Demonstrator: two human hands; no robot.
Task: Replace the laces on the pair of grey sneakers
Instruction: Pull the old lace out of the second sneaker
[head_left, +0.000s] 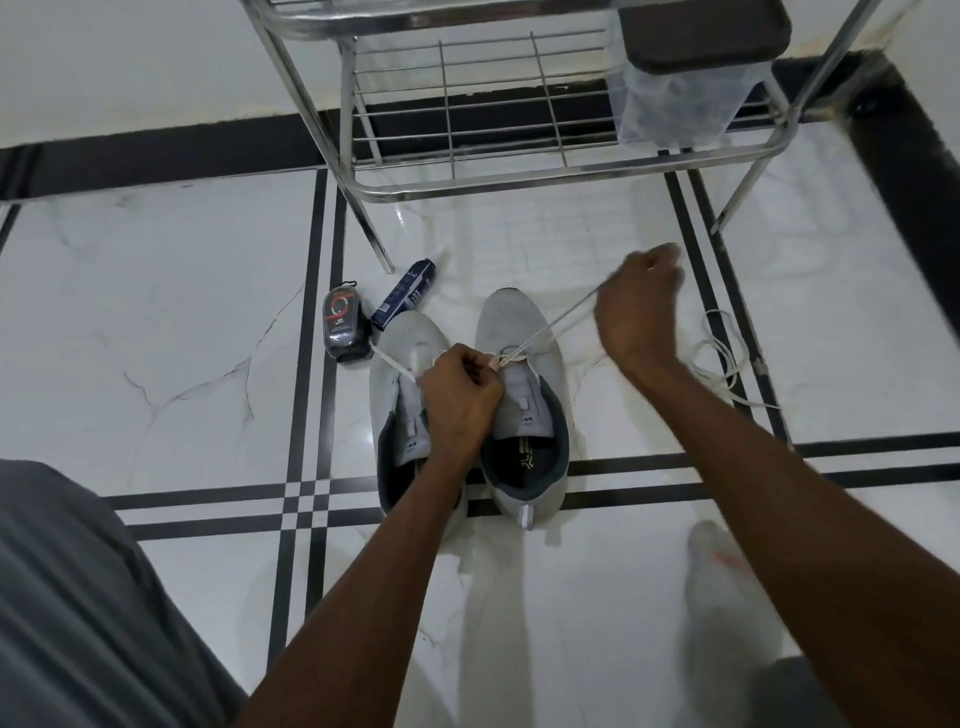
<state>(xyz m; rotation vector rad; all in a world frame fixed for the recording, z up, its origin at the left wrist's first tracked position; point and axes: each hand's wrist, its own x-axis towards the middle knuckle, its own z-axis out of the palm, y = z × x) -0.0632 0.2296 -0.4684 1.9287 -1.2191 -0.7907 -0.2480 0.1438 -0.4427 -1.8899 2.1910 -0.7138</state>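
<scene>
White flat lace (550, 325) runs taut from the lower eyelets of the right grey mesh sneaker (524, 400) up into my right hand (641, 306), whose grip is curled tight round the lace end, raised above and to the right of the toe. My left hand (460, 395) hovers over the gap between the two shoes, its grip pinching the same lace right at the eyelets; another stretch of lace trails from it across the left grey mesh sneaker (402, 395). Both sneakers stand side by side on the white marble floor (182, 322), toes pointing away from me, across black inlaid stripes. A loose white lace (724, 358) lies coiled on the floor to the right. Just beyond the left shoe's toe lie a dark oval shoe-polish sponge (343, 325) and a navy blue box (405, 296). Further off stands a chrome wire shoe rack (467, 124).
</scene>
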